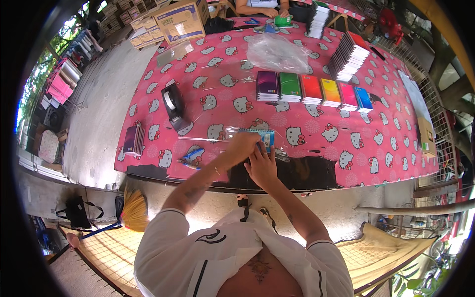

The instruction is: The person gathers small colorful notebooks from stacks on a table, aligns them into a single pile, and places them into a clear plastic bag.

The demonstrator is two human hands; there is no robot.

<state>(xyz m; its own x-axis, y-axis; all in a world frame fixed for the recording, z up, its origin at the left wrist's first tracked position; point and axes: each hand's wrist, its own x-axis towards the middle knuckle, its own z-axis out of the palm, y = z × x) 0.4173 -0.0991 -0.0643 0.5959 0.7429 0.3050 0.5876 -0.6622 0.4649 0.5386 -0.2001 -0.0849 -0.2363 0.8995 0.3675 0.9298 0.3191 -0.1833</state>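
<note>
A small blue spiral notebook [267, 137] lies near the front edge of the table, with clear plastic film [281, 153] around it. My left hand [243, 145] is over the notebook's left part, its fingers bent together; what they pinch is hidden. Flat and with fingers stretched out, my right hand [262, 167] rests at the notebook's lower edge. Left of my hands are a black tape dispenser [173, 105] and blue-handled scissors [192, 157]. Beyond the notebook stands a row of notebook stacks in purple [267, 85], green [289, 86], red [311, 89], yellow, pink and blue.
A pink patterned cloth [316, 143] covers the table. A dark notebook stack [133, 139] sits at its left corner, a tall stack [348, 57] at the far right. Clear plastic bags [277, 52] lie farther back. Beyond the table, another person's hands [277, 12] handle something green.
</note>
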